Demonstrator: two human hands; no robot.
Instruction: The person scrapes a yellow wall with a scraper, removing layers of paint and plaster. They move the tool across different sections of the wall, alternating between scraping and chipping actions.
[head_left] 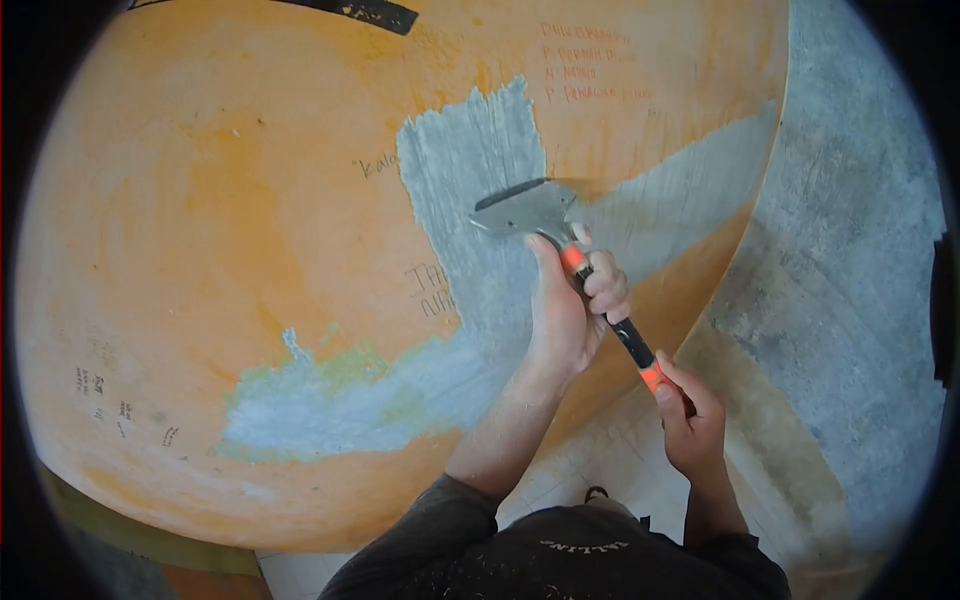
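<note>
**Two hands, one long-handled scraper: a look at the grip**

So the scraper sits near the middle of the scene, its wide metal head over a grey patch in the orange-painted wall. The handle slants back toward the near right, pretty much in line with the body, which probably makes it easier to put some weight behind the blade. Can't tell from this angle whether the edge is actually touching the wall or just off it.

The left hand is closed around the handle right below the head, thumb laid up along the left side and fingers curled over the right. Choking up like that looks like a steering grip, good for keeping the blade angle in check. The right hand is clasped around the orange-marked tail end, thumb toward the top, likely there for the push. Having the hands apart should also help stop the wide head twisting.

Head's tilted too, left corner a bit nearer than the right. Ragged orange borders the grey on both sides, and some dark handwriting butts up against its left edge.
</note>
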